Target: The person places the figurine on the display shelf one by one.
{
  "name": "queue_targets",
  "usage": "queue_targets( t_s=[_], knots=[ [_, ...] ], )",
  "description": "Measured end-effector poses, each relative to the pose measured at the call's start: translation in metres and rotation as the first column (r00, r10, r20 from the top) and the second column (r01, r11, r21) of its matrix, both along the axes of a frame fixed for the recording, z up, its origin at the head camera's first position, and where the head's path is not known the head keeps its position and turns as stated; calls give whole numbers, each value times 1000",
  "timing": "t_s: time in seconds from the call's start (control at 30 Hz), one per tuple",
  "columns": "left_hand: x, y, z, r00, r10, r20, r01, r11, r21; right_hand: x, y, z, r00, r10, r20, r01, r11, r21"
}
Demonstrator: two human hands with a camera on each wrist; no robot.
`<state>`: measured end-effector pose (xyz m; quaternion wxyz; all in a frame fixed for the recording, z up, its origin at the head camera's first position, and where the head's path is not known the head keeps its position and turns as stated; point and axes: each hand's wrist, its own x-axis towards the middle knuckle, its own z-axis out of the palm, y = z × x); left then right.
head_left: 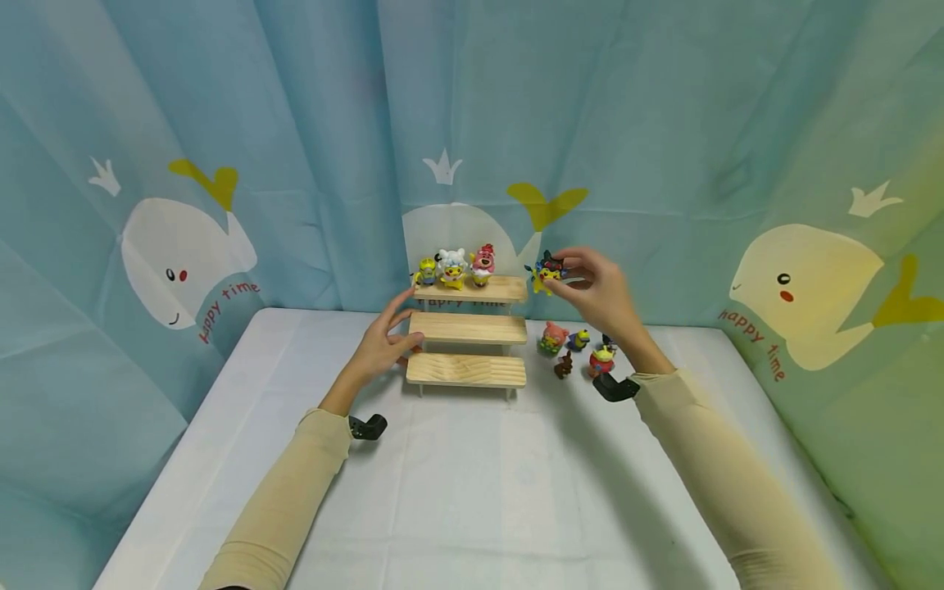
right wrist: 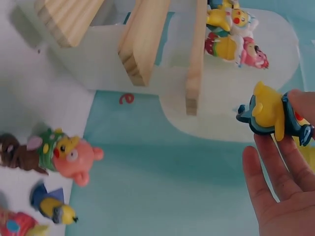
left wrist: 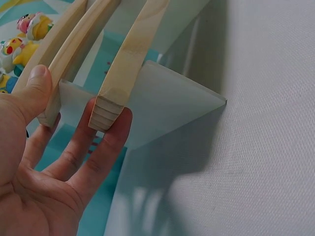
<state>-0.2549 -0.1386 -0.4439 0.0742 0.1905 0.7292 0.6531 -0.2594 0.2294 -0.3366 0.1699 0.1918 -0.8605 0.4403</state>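
**Beside a stepped wooden stand [head_left: 468, 329], a yellow figurine [head_left: 546, 279] is held in the air**

Blue-green curtains [head_left: 627, 123] are shown broadly only by the head view, where three whale prints [head_left: 807, 287] and three white crowns [head_left: 442, 169] can be counted. Before them a white table [head_left: 457, 492] is spread. The stand is made up of three boards; a translucent side panel [left wrist: 170, 101], hardly made out from above, is plainly shown by the left wrist view.

Two arms, sleeved in beige, are reached forward. The board ends are touched by the left hand [head_left: 379, 348]; its fingers, overlapped in the head view, are seen from the left wrist to be spread and fairly straight. By the right hand [head_left: 605, 295] the yellow figurine is pinched between thumb and fingers, just right of the top board and apart from it. Its face and dark headgear are shown by the head view, its yellow body and dark-blue trim by the right wrist view.

Three figurines are lined up on the top board: one pink [head_left: 483, 266], one white-hooded [head_left: 453, 272], one small and goggled [head_left: 426, 272]. Right of the stand, four are clearly counted on the table: pink-and-green [head_left: 552, 338], red [head_left: 601, 362], yellow-and-blue [head_left: 578, 341] and brown [head_left: 564, 365]. A dark item beside them is partly hidden by the right arm.
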Motion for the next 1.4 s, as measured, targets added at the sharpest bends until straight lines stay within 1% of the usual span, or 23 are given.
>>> queue_targets(
  t_s=[0.13,0.27,0.37,0.6,0.83,0.97,1.1,1.4],
  knots=[
    [0,1,0,1000,-4,-7,4,1000,1,-8,-10,-6,1000,14,3,-14,1000,-4],
    [-1,0,-1,1000,-13,-15,13,1000,10,-16,-17,-14,999,48,-2,-48,999,-24],
    [-2,-1,-2,1000,-22,-17,22,1000,21,-22,-23,-19,999,53,0,-53,998,-35],
    [-2,-1,-3,1000,-23,-17,24,999,24,-29,-34,-25,999,26,19,-25,999,-40],
    [-2,-1,-2,1000,-18,-3,18,999,26,-37,-40,-32,999,52,9,-51,997,-54],
    [-2,-1,-3,1000,-22,-3,22,999,29,-39,-42,-35,998,59,-2,-59,996,-70],
    [-3,-1,-4,1000,-28,-8,28,999,34,-39,-42,-38,997,71,14,-70,994,-78],
    [-4,-1,-4,1000,-24,13,23,998,50,-39,-43,-39,995,88,47,-83,991,-101]
  ],
)
